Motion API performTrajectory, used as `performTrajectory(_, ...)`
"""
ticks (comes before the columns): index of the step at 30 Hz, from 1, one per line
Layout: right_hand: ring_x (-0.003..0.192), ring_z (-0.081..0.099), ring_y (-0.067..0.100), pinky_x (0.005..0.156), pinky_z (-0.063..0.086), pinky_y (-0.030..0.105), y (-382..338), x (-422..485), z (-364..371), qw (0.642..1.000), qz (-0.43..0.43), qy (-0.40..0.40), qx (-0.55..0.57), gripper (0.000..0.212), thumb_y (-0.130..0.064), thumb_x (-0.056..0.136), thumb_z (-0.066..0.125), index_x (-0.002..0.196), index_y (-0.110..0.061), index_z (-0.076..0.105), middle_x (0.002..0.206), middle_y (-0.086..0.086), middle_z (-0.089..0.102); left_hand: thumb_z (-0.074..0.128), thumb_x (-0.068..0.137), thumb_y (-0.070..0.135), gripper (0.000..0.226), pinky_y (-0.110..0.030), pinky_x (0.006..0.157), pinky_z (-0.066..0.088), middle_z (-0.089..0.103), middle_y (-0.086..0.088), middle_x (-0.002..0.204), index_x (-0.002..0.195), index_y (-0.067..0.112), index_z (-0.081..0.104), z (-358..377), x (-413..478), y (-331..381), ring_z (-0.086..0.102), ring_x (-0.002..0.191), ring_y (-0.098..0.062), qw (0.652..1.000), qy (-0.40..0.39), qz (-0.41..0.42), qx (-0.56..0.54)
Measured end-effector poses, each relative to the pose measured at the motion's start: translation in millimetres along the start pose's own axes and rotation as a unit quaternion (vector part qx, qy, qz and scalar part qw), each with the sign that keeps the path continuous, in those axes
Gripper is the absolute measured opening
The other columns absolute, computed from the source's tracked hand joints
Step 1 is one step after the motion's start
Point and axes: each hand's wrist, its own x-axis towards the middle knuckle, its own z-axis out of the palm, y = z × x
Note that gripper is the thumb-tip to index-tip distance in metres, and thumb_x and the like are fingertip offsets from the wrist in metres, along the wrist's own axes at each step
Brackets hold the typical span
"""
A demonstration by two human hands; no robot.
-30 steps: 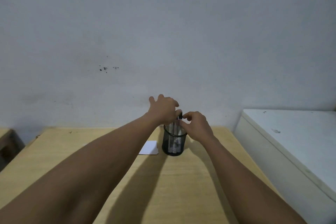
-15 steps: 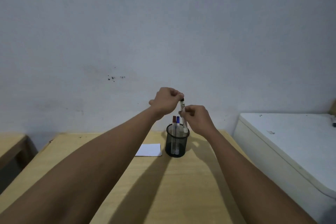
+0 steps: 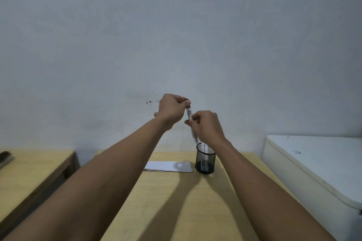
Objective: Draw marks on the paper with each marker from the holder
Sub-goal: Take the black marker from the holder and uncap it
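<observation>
Currently both hands are up over the holder, one marker between them. Left hand (image 3: 172, 108) is clenched, fingertips pinching the black cap end of the marker (image 3: 190, 115) at its top. Right hand (image 3: 205, 125) grips the white barrel lower down, thumb and fingers wrapped round it. Marker is near upright, slightly tilted, top leaning left; printed label readable as dark marks only, text too small. Its lower end sits just above the holder rim, partly hidden behind the right hand.

Holder (image 3: 205, 159) is a black mesh cup, upright on the wooden surface (image 3: 186, 201), directly below the right hand. At least one more white-barrelled marker shows inside; count unclear through the mesh.

Paper (image 3: 168, 166) lies flat on the surface just left of the holder, close but apparently not touching. No marks visible on it.

Right of the surface: a white cabinet (image 3: 313, 162). Left: a second wooden table (image 3: 29, 172), separated by a gap. Wall (image 3: 176, 35) behind is plain grey-white with a few dark specks.
</observation>
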Motion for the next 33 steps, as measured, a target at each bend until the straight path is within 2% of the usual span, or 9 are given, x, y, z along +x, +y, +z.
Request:
performTrajectory(4,0.074,0.066,0.030,0.065,0.053,0.037,-13.2,-8.8,7.7,0.999,-0.008,0.018,-0.046,0.026,-0.034,0.086,0.078,0.083,-0.009,0.071,0.075,0.008,0.071,0.077,0.083,0.030,0.028,-0.051,0.100,0.048,0.074,0.018,0.070,0.056,0.033,0.071,-12.1,-8.5,-0.8,0.069,0.092,-0.010,0.999,0.035,-0.008,0.005)
performTrajectory(10,0.091,0.063,0.030,0.087,0.039,0.040,-8.1,-19.9,29.8,0.982,-0.043,-0.003,-0.183,0.023,-0.037,0.093,0.069,0.091,-0.014,0.067,0.087,0.004,0.072,0.078,0.082,0.034,0.028,-0.053,0.096,0.050,0.074,0.017,0.070,0.056,0.032,0.070,-41.0,-1.5,-20.0,0.071,0.087,-0.013,0.995,0.093,-0.033,0.012)
performTrajectory(14,0.092,0.064,0.027,0.095,0.041,0.041,11.7,-22.8,56.5,0.996,-0.012,-0.055,-0.075,0.023,-0.036,0.092,0.071,0.106,-0.019,0.071,0.090,-0.005,0.071,0.076,0.084,0.039,0.010,-0.042,0.096,0.035,0.075,0.018,0.082,0.075,0.032,0.075,-68.0,0.6,-55.8,0.065,0.095,-0.008,0.990,0.078,-0.040,0.111)
performTrajectory(17,0.086,0.067,0.024,0.081,0.053,0.039,23.3,-25.9,78.9,0.995,0.022,-0.091,0.040,0.049,-0.030,0.089,0.075,0.132,-0.035,0.053,0.091,-0.010,0.066,0.071,0.086,0.045,0.010,-0.039,0.085,0.027,0.073,0.018,0.090,0.088,0.037,0.076,-82.6,-8.9,-98.5,0.060,0.094,-0.007,0.968,0.073,-0.052,0.235)
performTrajectory(20,0.067,0.063,0.017,0.054,0.046,0.019,31.6,-31.6,98.1,0.986,0.025,-0.131,0.097,0.032,-0.022,0.093,0.071,0.115,-0.036,0.053,0.094,-0.005,0.067,0.069,0.089,0.044,0.007,-0.038,0.081,0.022,0.073,0.018,0.091,0.089,0.039,0.074,-99.6,-19.1,-150.3,0.059,0.094,-0.008,0.948,0.059,-0.091,0.298)
performTrajectory(23,0.068,0.067,0.011,0.065,0.047,0.022,43.0,-36.0,117.0,0.974,0.025,-0.135,0.180,0.011,-0.019,0.098,0.064,0.106,-0.026,0.068,0.096,-0.003,0.069,0.069,0.090,0.040,0.011,-0.040,0.086,0.023,0.071,0.017,0.088,0.099,0.037,0.075,-116.2,-32.2,-196.6,0.063,0.102,-0.012,0.933,0.062,-0.125,0.331)
performTrajectory(26,0.072,0.071,0.011,0.063,0.046,0.027,47.6,-39.6,130.1,0.933,0.112,-0.157,0.306,0.026,-0.012,0.104,0.052,0.112,-0.026,0.072,0.112,0.003,0.073,0.069,0.091,0.037,0.010,-0.040,0.088,0.021,0.074,0.015,0.098,0.099,0.034,0.075,-126.9,-40.5,-228.3,0.060,0.097,-0.010,0.927,0.074,-0.140,0.340)
performTrajectory(30,0.087,0.071,0.017,0.070,0.050,0.036,52.9,-34.5,149.1,0.877,0.188,-0.184,0.403,0.047,0.005,0.091,0.062,0.123,-0.029,0.069,0.110,0.003,0.076,0.067,0.089,0.034,0.006,-0.034,0.072,0.010,0.071,0.019,0.093,0.093,0.036,0.072,-129.8,-43.5,-257.4,0.054,0.102,-0.009,0.932,0.070,-0.155,0.321)
performTrajectory(33,0.077,0.070,0.015,0.065,0.049,0.034,52.4,-32.8,162.6,0.870,0.199,-0.169,0.419,0.029,-0.004,0.095,0.068,0.117,-0.023,0.068,0.095,0.005,0.077,0.065,0.087,0.038,0.008,-0.033,0.069,0.011,0.067,0.022,0.083,0.091,0.039,0.072,-126.7,-43.3,-270.0,0.053,0.114,-0.021,0.933,0.067,-0.170,0.311)
